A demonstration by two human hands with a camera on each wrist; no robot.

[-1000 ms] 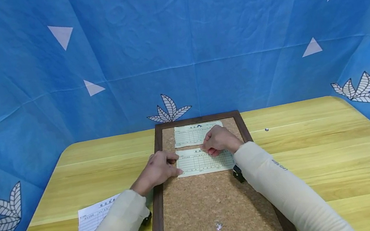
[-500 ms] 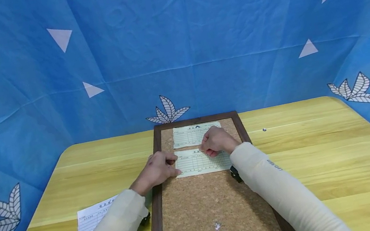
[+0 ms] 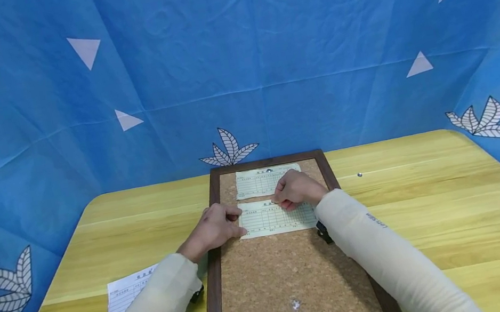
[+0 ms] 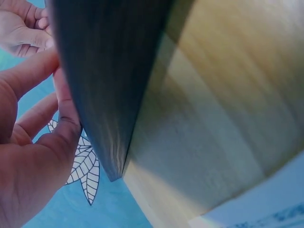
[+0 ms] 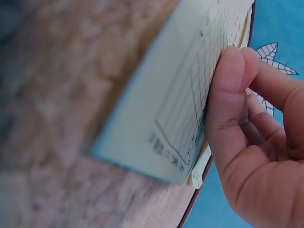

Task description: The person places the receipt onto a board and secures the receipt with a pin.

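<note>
A framed corkboard [image 3: 269, 282] lies on the table with two pale green printed slips near its far end. The upper slip [image 3: 249, 183] has a silver thumbtack [image 3: 269, 171] at its top middle. On the lower slip [image 3: 260, 222], my left hand [image 3: 214, 227] rests thumb and fingertips, spread apart, at the left corners. My right hand [image 3: 297, 189] holds thumb and index fingertips pinched together at the slip's top middle. What they pinch is hidden behind the fingertips, apparently a small thumbtack. In the right wrist view the slip's right end [image 5: 137, 142] lifts off the cork.
A white printed slip [image 3: 123, 296] lies on the table left of the board, partly under the left sleeve. A loose thumbtack [image 3: 360, 175] sits right of the board. Small shiny bits [image 3: 295, 304] lie on the near cork. A blue curtain [image 3: 236, 61] hangs behind.
Both hands stay at the same spots on the lower slip. Only a slight shift of the head view shows.
</note>
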